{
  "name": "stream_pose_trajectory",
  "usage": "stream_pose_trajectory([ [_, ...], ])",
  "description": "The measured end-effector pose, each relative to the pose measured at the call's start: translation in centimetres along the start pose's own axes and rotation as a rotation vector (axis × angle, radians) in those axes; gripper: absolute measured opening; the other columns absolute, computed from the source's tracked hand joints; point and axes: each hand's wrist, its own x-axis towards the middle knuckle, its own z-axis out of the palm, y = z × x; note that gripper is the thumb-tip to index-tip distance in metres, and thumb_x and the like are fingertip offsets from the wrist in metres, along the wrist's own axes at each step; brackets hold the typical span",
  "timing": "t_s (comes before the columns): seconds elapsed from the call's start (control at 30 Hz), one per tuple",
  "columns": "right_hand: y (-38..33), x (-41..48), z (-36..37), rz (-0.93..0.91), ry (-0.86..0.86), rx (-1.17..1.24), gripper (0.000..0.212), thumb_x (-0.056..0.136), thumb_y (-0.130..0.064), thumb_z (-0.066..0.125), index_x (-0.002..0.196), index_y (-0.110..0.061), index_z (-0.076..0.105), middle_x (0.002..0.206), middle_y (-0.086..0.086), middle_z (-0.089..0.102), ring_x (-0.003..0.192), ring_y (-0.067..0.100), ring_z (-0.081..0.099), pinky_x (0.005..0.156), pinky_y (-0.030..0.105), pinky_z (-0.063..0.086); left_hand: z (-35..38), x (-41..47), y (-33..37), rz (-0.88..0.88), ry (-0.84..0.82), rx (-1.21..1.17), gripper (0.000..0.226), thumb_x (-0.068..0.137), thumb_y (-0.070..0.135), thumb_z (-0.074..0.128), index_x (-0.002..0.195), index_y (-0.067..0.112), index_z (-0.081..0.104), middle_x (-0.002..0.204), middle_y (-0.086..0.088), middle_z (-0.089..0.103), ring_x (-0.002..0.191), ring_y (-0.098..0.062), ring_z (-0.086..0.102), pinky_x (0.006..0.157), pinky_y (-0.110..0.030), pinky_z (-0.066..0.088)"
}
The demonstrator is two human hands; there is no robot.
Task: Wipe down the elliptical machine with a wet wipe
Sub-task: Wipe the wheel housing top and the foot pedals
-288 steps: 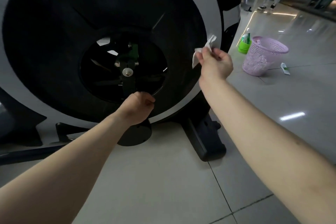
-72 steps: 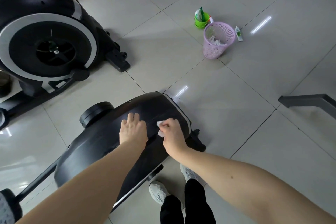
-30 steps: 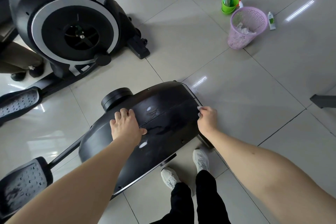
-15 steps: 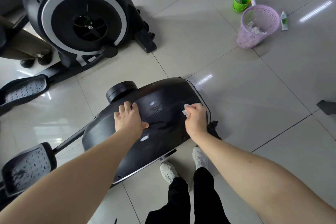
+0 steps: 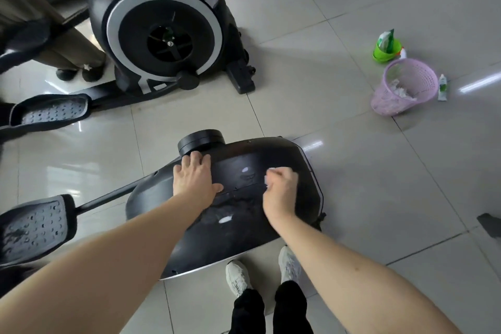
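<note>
I stand over the black flywheel housing (image 5: 244, 214) of an elliptical machine. My left hand (image 5: 193, 179) lies flat on its top, fingers straight, near the round crank cap (image 5: 202, 141). My right hand (image 5: 280, 188) is curled round a white wet wipe (image 5: 267, 177) and presses it on the housing's top right part. Only small bits of the wipe show past the fingers. Wet streaks shine on the black plastic between my hands.
A second elliptical (image 5: 162, 35) stands behind, its pedal (image 5: 51, 112) at the left. Another person's legs (image 5: 62, 43) stand far left. A purple waste basket (image 5: 404, 87) with used wipes, a green tub (image 5: 386, 47) and a small tube (image 5: 442, 87) sit at the right. My shoes (image 5: 260, 271) are below the housing.
My right hand slid with the wipe from the housing's right edge back up onto its top. The left hand stayed flat in place. The view shifted right.
</note>
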Motion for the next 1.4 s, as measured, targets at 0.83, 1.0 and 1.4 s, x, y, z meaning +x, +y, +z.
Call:
stream_pose_trajectory([
  [0.83, -5.8, 1.0, 0.9, -0.262, -0.242, -0.031, 0.013, 0.090, 0.004, 0.066, 0.093, -0.005, 0.076, 0.096, 0.000, 0.062, 0.089, 0.013, 0.056, 0.076, 0.006, 0.038, 0.6, 1.2, -1.0, -0.066, -0.127, -0.093, 0.081, 0.084, 0.067, 0.064, 0.141, 0.013, 0.043, 0.133, -0.005, 0.041, 0.125, -0.026, 0.039, 0.100, -0.038, 0.033],
  [1.0, -4.4, 5.3, -0.5, -0.028, -0.164, 0.043, 0.012, 0.089, 0.000, 0.066, 0.084, -0.005, 0.074, 0.098, 0.005, 0.065, 0.094, 0.021, 0.067, 0.080, 0.020, 0.045, 0.7, 1.1, -1.1, -0.061, -0.114, -0.097, 0.082, 0.086, 0.067, 0.063, 0.143, 0.011, 0.042, 0.133, -0.006, 0.041, 0.123, -0.026, 0.039, 0.100, -0.038, 0.033],
  [1.4, -3.6, 6.3, -0.2, 0.022, -0.097, 0.007, 0.018, 0.084, 0.002, 0.064, 0.078, -0.009, 0.077, 0.091, 0.008, 0.068, 0.090, 0.028, 0.068, 0.082, 0.028, 0.049, 1.2, 1.2, -1.4, -0.055, -0.099, -0.129, 0.084, 0.085, 0.065, 0.065, 0.144, 0.011, 0.040, 0.131, -0.006, 0.041, 0.122, -0.026, 0.038, 0.099, -0.038, 0.033],
])
